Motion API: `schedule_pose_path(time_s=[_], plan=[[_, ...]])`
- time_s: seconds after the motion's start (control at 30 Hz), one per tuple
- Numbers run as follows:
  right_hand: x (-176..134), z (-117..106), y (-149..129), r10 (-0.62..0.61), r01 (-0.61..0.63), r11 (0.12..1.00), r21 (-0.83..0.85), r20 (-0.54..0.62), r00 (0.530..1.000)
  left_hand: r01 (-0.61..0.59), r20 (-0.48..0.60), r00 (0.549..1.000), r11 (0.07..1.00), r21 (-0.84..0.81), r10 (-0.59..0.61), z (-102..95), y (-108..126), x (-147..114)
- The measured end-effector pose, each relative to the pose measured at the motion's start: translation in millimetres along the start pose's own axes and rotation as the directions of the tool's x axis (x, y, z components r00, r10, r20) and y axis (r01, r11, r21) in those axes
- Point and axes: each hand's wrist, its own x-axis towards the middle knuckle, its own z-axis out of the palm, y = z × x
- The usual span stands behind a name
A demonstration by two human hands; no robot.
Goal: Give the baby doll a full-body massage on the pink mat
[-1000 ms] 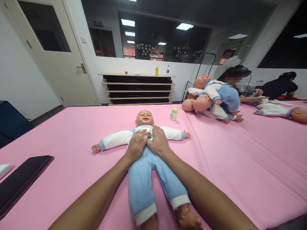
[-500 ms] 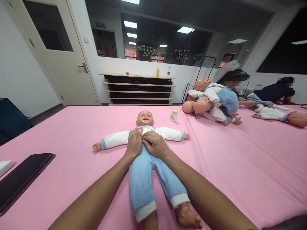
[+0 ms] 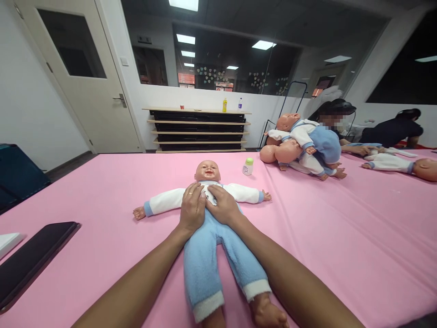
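Pink worktop (image 3: pixel 341 228) spans the lower frame; at centre, I rest left hand (image 3: pixel 193 208) and right hand (image 3: pixel 223 206) on the doll (image 3: pixel 212 230), fingers (image 3: pixel 194 191) unclenched; uneven pressure could twist it.

Along our pink desk (image 3: pixel 324 228), we see a small white bottle with a green cap (image 3: pixel 247 167) standing upright. To its right we have a heap of dolls (image 3: pixel 322 139) in blue and white, and farther right another doll (image 3: pixel 392 163) lying flat. Behind these we make out a person in a dark cap (image 3: pixel 337 106) and a person in a black top (image 3: pixel 385 133). At our left lie a black flat case (image 3: pixel 34 262) and a white object (image 3: pixel 9 243), cut off by the view's edge. Across the room we see a closed door (image 3: pixel 99 120), a wide window (image 3: pixel 218 32) and a low shelf (image 3: pixel 164 110) bearing a red cup (image 3: pixel 182 107), a yellow bottle (image 3: pixel 224 105) and a blue-labelled bottle (image 3: pixel 240 104).
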Motion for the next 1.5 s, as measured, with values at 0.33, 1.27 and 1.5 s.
schedule_pose_path(time_s=[0.33,1.27,1.5], plan=[[-3.1,3.8,8.2,0.219,-0.226,0.969,-0.098,-0.078,0.973,-0.066,0.302,0.947,0.986,-0.153,0.111,-8.4,10.3,6.3],[-2.3,-2.8,-6.7,-0.254,0.249,0.966,0.073,0.07,0.965,0.174,0.059,0.984,0.979,-0.105,-0.168,1.4,-3.6,2.3],[-2.9,3.0,-0.5,-0.026,0.026,0.999,-0.027,0.008,1.0,0.082,0.057,0.995,0.991,-0.104,-0.076,-7.5,10.3,4.2]])
